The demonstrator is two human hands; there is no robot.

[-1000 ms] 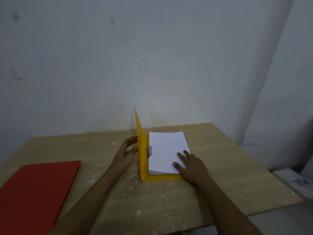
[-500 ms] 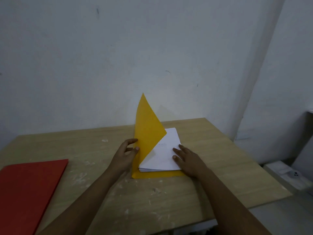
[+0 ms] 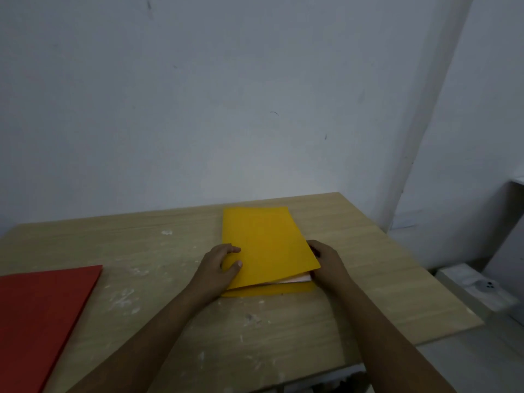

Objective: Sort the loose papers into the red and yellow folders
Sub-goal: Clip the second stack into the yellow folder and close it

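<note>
The red folder (image 3: 42, 316) lay closed at the desk's (image 3: 170, 321) left edge, well apart. The left hand (image 3: 219, 268) pinched the yellow folder's (image 3: 266, 245) spine side, likely steadying it; the right hand (image 3: 326, 260) gripped its open edge over the papers (image 3: 295, 280), with bare desk rightward.

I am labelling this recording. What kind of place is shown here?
Probably a plain workroom or bare office: a paint-flecked wooden table against a bare white wall, with a yellow folder and a red folder on it.
</note>
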